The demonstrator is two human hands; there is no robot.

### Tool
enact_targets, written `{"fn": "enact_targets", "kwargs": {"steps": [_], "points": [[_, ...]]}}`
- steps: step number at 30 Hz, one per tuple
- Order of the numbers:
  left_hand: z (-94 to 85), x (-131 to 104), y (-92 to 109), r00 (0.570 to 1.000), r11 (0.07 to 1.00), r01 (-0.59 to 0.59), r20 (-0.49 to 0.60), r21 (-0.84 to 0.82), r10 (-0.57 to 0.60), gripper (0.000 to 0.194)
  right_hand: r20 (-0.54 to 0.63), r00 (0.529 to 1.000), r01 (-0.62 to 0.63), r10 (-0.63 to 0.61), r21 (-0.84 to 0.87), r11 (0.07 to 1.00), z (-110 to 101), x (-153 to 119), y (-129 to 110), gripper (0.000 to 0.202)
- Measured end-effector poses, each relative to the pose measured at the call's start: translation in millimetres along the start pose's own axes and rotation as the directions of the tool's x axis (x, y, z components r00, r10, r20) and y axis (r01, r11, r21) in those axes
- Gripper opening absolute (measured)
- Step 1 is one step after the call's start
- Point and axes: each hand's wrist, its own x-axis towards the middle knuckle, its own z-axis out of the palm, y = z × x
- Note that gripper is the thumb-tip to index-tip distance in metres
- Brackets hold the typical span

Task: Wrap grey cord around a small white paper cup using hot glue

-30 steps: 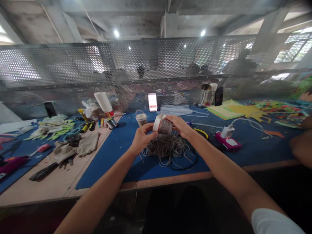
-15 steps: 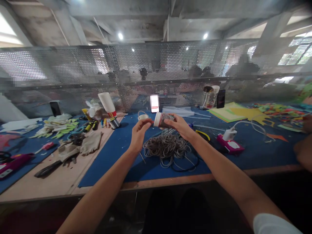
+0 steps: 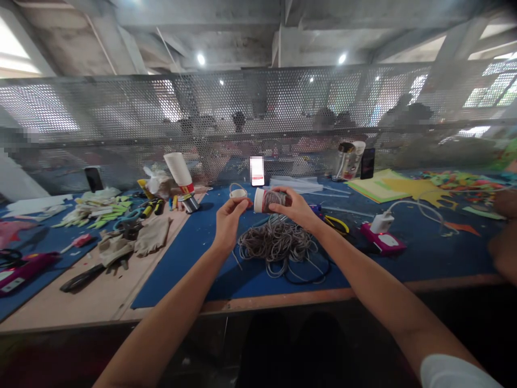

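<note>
My right hand [image 3: 294, 207] is wrapped round a paper cup [image 3: 259, 200] lying on its side in the air, its white end facing left and grey cord wound about its body. Left of it, my left hand [image 3: 231, 215] is closed in a pinch, fingertips near the cup; what they hold is too small to make out. A small white cup [image 3: 238, 193] with a loop like a handle stands just behind my left fingers. Below both hands a tangled heap of grey cord [image 3: 278, 242] lies on the blue mat [image 3: 181, 280].
A lit phone [image 3: 257, 171] stands behind the hands. At left are stacked paper cups [image 3: 177, 170], gloves [image 3: 151, 237] and pliers. To the right lie a magenta power strip [image 3: 383, 240], yellow paper [image 3: 379, 186] and coloured scraps. Another person's arm [image 3: 504, 245] is at the right edge.
The cup in my right hand has turned slightly, showing more of its wound cord. My left hand has shifted a little left, away from the cup.
</note>
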Motion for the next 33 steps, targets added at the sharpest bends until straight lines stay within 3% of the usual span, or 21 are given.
{"fn": "enact_targets", "kwargs": {"steps": [5,12,16,22,33], "points": [[2.3,-1.5,0.9,0.996,0.996,0.041,0.086,-0.075,-0.034,0.024,0.038,0.998,0.046,-0.044,-0.040,0.998,3.1,-1.2,-1.3,0.056],[1.5,-2.5,-0.9,0.984,0.993,0.107,0.149,-0.048,-0.099,0.021,0.067,0.993,0.099,-0.093,-0.096,0.990,5.9,-2.3,1.9,0.053],[1.3,-1.8,-2.2,0.986,0.992,0.112,0.134,-0.064,-0.102,0.020,0.032,0.982,0.191,-0.189,-0.221,0.956,6.8,-4.2,-1.4,0.047],[2.0,-1.5,-5.1,0.986,0.993,0.108,0.133,-0.056,-0.100,0.023,-0.043,0.917,0.351,-0.396,-0.385,0.854,7.4,-6.6,-8.4,0.013],[1.9,-1.5,-7.9,0.988,0.994,0.106,0.111,-0.009,-0.104,0.026,-0.073,0.890,0.388,-0.450,-0.399,0.831,8.6,-8.0,-13.1,0.005]]}}
